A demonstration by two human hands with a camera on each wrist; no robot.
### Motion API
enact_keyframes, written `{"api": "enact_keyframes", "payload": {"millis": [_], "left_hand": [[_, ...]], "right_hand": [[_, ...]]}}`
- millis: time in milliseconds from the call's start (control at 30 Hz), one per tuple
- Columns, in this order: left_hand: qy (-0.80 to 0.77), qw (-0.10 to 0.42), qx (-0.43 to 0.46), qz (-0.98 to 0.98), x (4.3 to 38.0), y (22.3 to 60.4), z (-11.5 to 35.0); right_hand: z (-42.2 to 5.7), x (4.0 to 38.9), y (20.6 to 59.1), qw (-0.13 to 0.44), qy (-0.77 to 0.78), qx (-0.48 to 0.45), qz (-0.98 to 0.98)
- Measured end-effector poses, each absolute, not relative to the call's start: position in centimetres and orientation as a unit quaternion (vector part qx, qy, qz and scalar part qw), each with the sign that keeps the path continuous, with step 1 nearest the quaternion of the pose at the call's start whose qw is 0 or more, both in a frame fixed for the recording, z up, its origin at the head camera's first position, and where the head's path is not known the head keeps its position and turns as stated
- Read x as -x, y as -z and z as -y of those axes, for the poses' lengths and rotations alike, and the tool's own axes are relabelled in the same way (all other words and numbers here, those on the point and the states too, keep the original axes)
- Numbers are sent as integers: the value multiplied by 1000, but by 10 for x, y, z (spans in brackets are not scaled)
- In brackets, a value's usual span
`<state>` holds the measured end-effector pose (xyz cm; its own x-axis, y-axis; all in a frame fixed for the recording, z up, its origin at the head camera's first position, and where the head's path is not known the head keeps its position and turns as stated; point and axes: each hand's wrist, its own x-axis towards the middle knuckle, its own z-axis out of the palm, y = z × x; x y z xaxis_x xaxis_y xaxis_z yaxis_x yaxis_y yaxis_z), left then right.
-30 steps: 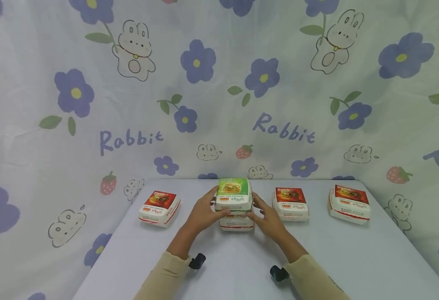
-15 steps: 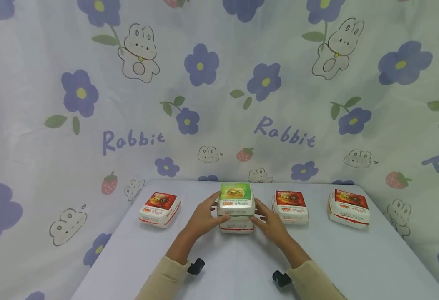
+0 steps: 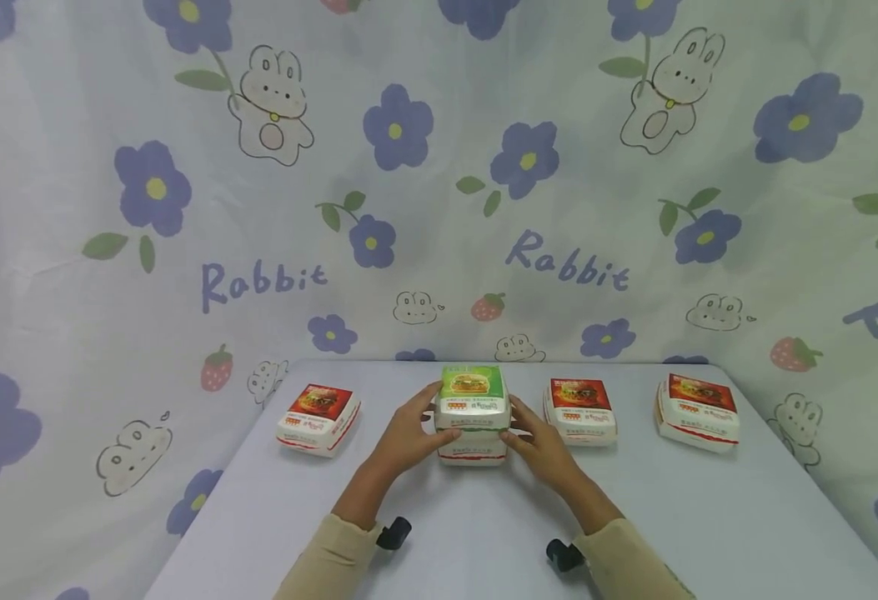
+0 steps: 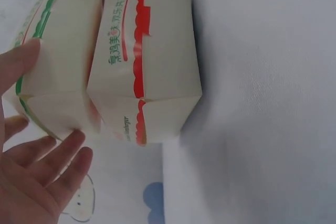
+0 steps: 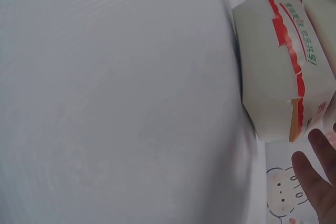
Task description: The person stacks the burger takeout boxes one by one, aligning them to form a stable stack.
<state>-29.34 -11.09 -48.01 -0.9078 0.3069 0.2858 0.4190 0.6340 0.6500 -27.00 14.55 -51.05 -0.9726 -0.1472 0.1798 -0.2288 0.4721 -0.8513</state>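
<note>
A burger box with a green lid [image 3: 472, 392] sits squarely over a red-trimmed burger box [image 3: 472, 456] in the middle of the table. My left hand [image 3: 407, 432] holds the green box from the left, its thumb on the front and fingers along the side. From the right, my right hand [image 3: 542, 443] holds the same box with thumb in front. In the left wrist view, the green-trimmed box [image 4: 60, 51] lies right against the red-trimmed one [image 4: 163, 51]. The right wrist view shows the lower box [image 5: 278, 66] resting on the table, with fingertips [image 5: 310, 177] beside it.
Three red-topped burger boxes stand apart on the white table [image 3: 469, 550]: one at the left [image 3: 319, 419], one right of the stack [image 3: 581, 412], one at far right [image 3: 697, 412]. Behind hangs a curtain [image 3: 439, 217] with rabbits and flowers.
Both hands have lowered the green burger box a little onto the red-trimmed one, covering more of it. Over the last half second the hands have kept nearly still.
</note>
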Motion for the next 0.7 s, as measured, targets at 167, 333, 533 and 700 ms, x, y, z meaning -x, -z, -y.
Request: {"api": "enact_keyframes", "payload": {"millis": [167, 333, 533, 700], "left_hand": [[382, 73, 204, 899, 291, 476, 110], [385, 72, 193, 900, 290, 474, 111], [398, 73, 184, 896, 288, 477, 113], [400, 74, 184, 895, 288, 480, 114]], "right_hand": [[-146, 268, 509, 31, -507, -109, 854], [-146, 269, 508, 29, -512, -108, 852], [-143, 268, 509, 26, -488, -96, 867], [-143, 268, 509, 27, -476, -94, 874]]}}
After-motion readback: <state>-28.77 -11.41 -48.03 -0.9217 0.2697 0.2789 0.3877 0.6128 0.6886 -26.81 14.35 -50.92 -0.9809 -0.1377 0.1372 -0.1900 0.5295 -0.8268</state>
